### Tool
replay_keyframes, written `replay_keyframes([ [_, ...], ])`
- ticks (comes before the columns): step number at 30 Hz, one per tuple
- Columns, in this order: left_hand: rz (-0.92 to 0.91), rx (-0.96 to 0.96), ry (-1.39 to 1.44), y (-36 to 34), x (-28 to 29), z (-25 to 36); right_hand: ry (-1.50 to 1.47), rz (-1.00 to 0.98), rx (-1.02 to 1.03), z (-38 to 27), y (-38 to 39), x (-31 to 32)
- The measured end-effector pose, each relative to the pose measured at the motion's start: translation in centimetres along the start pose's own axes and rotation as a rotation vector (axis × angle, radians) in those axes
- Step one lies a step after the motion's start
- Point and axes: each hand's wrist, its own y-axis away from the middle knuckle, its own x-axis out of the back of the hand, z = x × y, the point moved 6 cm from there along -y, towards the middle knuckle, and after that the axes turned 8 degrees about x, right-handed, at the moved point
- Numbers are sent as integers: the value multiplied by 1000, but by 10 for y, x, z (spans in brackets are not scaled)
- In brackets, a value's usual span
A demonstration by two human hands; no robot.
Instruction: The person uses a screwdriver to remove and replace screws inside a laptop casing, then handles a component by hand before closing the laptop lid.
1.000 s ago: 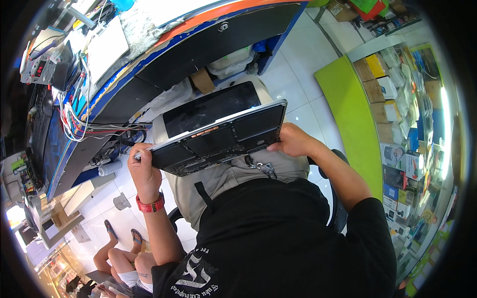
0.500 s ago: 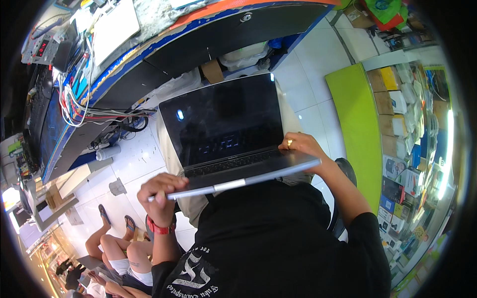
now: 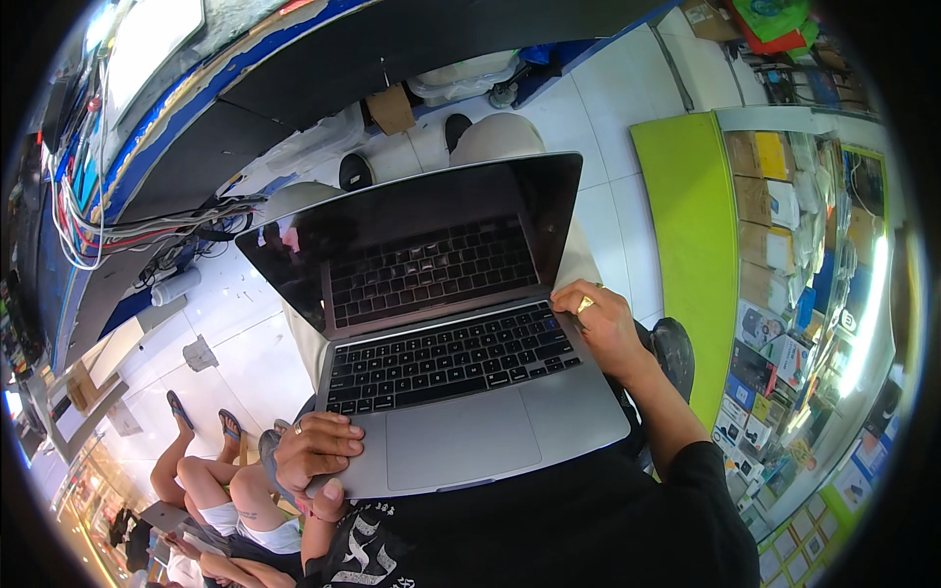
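Observation:
An open grey laptop [image 3: 463, 441] with black keys lies across my lap, its keyboard and trackpad facing up toward me. Its dark screen [image 3: 431, 245] leans back and reflects the keys. My left hand [image 3: 316, 453] clasps the front left corner, fingers on top of the palm rest and thumb at the front edge. At the right edge, close to the hinge, my right hand [image 3: 603, 328] grips the base with curled fingers; a gold ring is on one of them. The undersides of both grips are hidden by the laptop.
A dark-fronted workbench [image 3: 284, 78] with hanging cables [image 3: 147, 230] runs along the far left. Beneath it are plastic bins and a cardboard piece [image 3: 391, 109]. A green panel [image 3: 686, 255] and a glass case of boxes [image 3: 774, 265] stand right. Another person's legs [image 3: 221, 490] show lower left.
The laptop's base has tilted from nearly edge-on to facing me, so keys and trackpad now show. My left hand has moved down with its front corner; my right hand still holds the right side.

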Motion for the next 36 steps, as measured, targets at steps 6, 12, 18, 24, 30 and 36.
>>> replay_keyframes([
  [6,-12,4,20,-4,0,3,45,-68,17,-4,-6,-4],
  [12,-81,-26,38,-13,2,3,51,-69,150,-9,-13,-6],
  [18,-56,-22,42,-14,3,3,70,-107,170,-10,-14,-9],
  [24,-15,42,76,-28,5,2,49,-68,215,-9,-20,-6],
  [30,41,120,125,-55,3,4,-47,-117,164,-4,-29,0],
  [36,120,292,142,-92,3,-5,-99,-243,-20,19,-35,-3],
])
